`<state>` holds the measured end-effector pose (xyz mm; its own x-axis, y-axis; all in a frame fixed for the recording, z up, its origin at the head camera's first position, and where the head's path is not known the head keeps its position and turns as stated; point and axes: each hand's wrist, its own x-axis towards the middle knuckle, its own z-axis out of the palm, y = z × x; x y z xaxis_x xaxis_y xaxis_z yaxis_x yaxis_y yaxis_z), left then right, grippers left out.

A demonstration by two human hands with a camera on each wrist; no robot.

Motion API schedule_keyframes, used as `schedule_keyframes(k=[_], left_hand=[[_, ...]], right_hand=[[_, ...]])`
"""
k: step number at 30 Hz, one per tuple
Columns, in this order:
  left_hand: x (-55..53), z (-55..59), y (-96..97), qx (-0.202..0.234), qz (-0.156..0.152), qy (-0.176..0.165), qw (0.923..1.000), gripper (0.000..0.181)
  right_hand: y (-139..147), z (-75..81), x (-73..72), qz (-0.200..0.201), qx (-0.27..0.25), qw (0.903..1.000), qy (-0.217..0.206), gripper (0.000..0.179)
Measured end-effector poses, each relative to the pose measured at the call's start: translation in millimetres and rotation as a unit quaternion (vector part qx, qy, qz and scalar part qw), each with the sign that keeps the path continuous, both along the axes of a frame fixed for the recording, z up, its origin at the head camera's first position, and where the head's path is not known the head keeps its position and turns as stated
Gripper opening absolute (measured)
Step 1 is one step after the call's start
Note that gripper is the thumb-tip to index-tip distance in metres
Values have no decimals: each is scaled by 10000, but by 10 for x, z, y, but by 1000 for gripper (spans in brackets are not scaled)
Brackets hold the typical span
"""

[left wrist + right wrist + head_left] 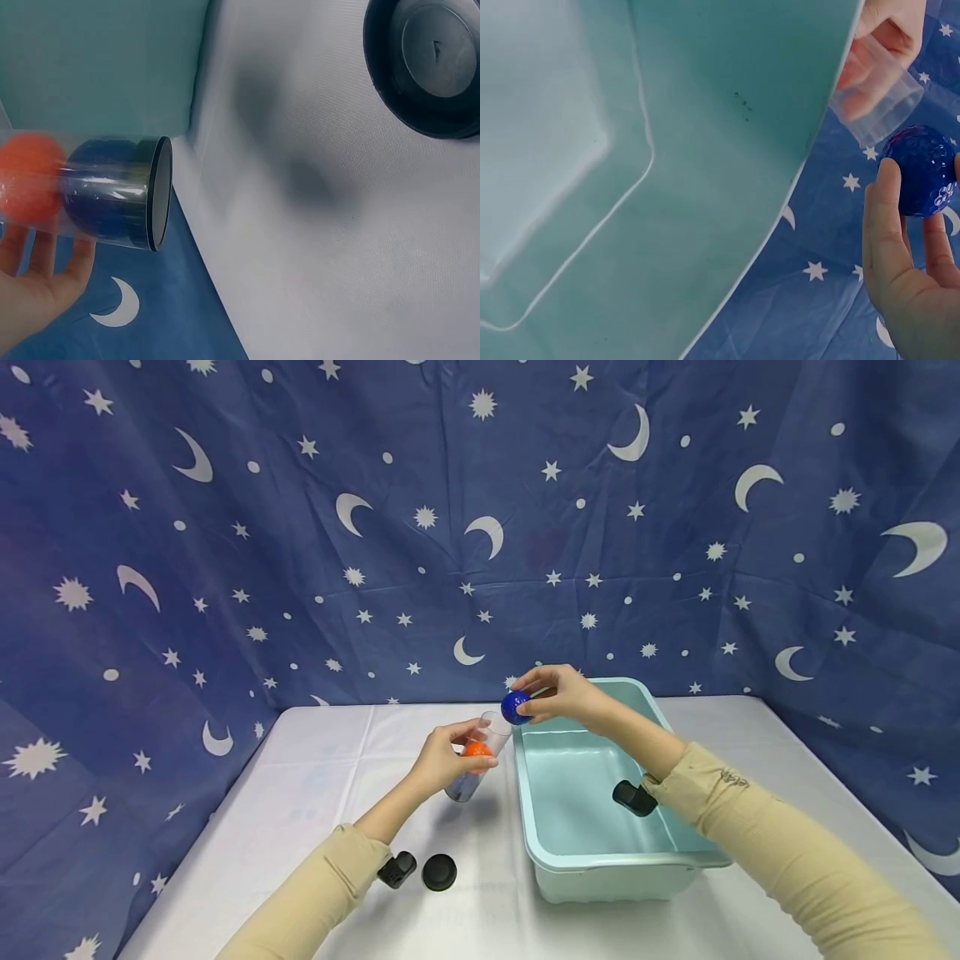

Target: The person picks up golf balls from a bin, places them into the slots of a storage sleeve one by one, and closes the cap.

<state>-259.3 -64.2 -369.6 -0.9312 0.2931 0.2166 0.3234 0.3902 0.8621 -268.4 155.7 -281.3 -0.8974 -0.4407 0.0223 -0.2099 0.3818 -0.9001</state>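
My left hand grips a clear plastic tube, held tilted above the table with its mouth toward the upper right. Inside it sit an orange ball and, below that, a dark blue ball. A black cap closes the tube's lower end. My right hand pinches a shiny blue ball between fingers and thumb, right at the tube's open mouth. Small white flower marks show on this ball in the right wrist view.
A pale green plastic bin stands to the right, under my right forearm. A round black lid lies on the white-covered table near my left sleeve. A blue star-and-moon curtain hangs behind and at the sides.
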Motion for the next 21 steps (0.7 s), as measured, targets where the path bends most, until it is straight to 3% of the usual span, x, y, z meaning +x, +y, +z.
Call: schedule_keyframes(k=[13,21], left_hand=[[-37,16,31,33,-85,180,9998,55],[-13,-42,-34,-82,150,129,9998,48]], right_hand=[[-141,-28,27,-16,-25,9997,255,31],[-142,15,141,199,317,9978,554,30]])
